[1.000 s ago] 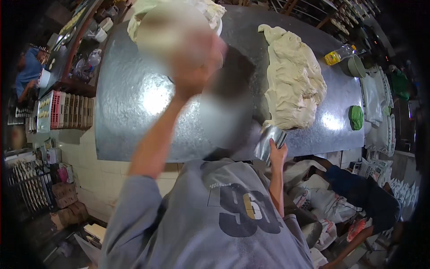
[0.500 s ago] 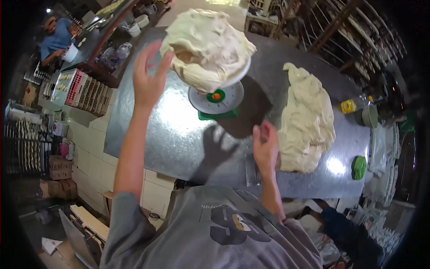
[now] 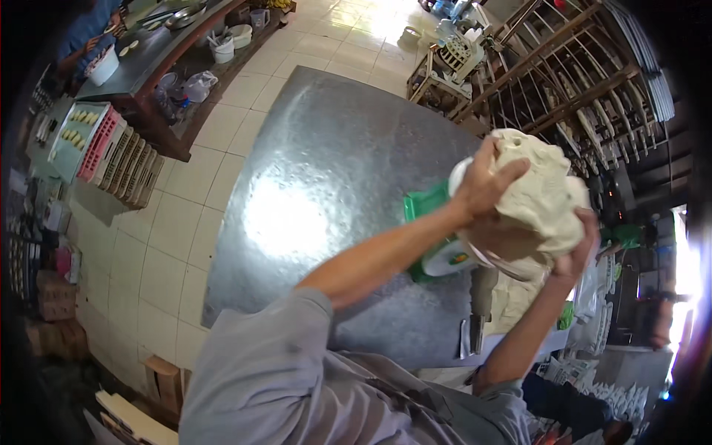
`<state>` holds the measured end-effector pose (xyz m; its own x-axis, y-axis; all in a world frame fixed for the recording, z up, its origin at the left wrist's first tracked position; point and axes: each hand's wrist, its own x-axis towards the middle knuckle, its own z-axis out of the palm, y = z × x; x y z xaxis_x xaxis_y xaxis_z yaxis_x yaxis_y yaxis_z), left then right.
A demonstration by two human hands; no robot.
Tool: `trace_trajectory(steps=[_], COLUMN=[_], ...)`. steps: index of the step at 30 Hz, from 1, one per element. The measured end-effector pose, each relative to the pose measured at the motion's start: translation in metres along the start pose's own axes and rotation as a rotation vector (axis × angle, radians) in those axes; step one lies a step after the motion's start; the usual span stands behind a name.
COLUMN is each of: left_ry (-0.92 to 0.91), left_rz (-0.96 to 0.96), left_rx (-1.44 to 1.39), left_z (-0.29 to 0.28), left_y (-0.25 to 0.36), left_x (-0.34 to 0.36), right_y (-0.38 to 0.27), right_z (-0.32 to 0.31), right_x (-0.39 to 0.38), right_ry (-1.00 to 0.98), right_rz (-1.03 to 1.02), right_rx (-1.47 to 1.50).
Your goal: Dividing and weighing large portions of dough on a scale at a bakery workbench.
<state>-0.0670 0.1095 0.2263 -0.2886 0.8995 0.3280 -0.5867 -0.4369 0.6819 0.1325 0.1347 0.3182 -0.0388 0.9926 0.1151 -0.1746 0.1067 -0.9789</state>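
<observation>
Dough lifted off green scale; my left hand and right hand fingers clasp it, not yet set on worktop.

Two hands: left hand, right hand, both on one dough mass. One white bowl under dough. One green scale. One steel bench. One second dough slab on bench. One scraper at bench edge. One pink tray at far left.
</observation>
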Motion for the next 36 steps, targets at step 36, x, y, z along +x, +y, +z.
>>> trace_trajectory(steps=[36], left_ry=[-0.009], left_rz=[-0.938], left_rx=[0.587], left_z=[-0.202], left_y=[0.133], left_x=[-0.206], right_y=[0.186], right_z=[0.171], right_x=[-0.162], right_ry=[-0.433], right_rz=[0.419], right_rx=[-0.567])
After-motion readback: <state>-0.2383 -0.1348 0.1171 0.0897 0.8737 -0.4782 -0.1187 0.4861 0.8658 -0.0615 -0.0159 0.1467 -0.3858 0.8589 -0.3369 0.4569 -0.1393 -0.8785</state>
